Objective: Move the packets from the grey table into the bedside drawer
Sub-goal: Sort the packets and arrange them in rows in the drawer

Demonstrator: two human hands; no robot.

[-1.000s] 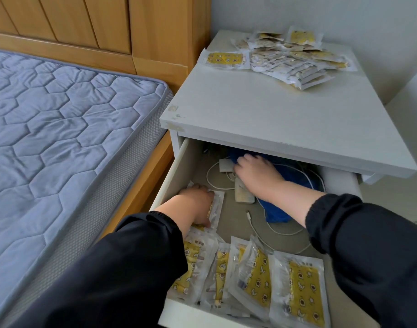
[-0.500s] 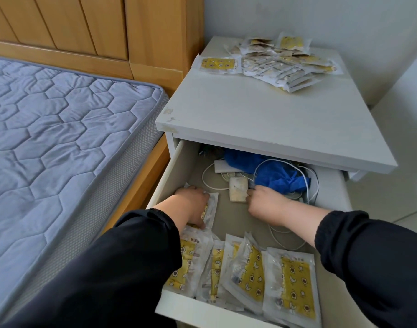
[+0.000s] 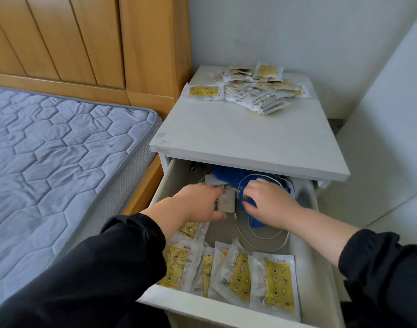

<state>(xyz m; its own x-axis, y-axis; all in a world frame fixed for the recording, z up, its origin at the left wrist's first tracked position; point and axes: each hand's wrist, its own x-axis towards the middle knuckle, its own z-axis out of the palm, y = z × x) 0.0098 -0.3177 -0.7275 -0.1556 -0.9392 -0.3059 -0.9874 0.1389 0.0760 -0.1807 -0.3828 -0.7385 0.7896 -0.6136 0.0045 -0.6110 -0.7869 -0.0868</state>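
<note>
Fingers (image 3: 254,187) of the right hand (image 3: 271,204), seen in the head view, are curled into the blue cloth (image 3: 228,174) and grip it beside the white cable (image 3: 262,237). Fingers (image 3: 212,188) of the left hand (image 3: 198,202) reach over the beige block (image 3: 226,203), thumb spread below it; whether they clamp it cannot be told. Judgement: both hands are working on clutter to free floor space in the bedside drawer (image 3: 202,308). Stowed packets (image 3: 273,280) lie overlapped along the drawer front: clear sachets with yellow patterned inserts. The other packets (image 3: 257,93) sit heaped at the far edge of the grey table (image 3: 238,138), one apart to the left. Transfer judged incomplete.
</note>
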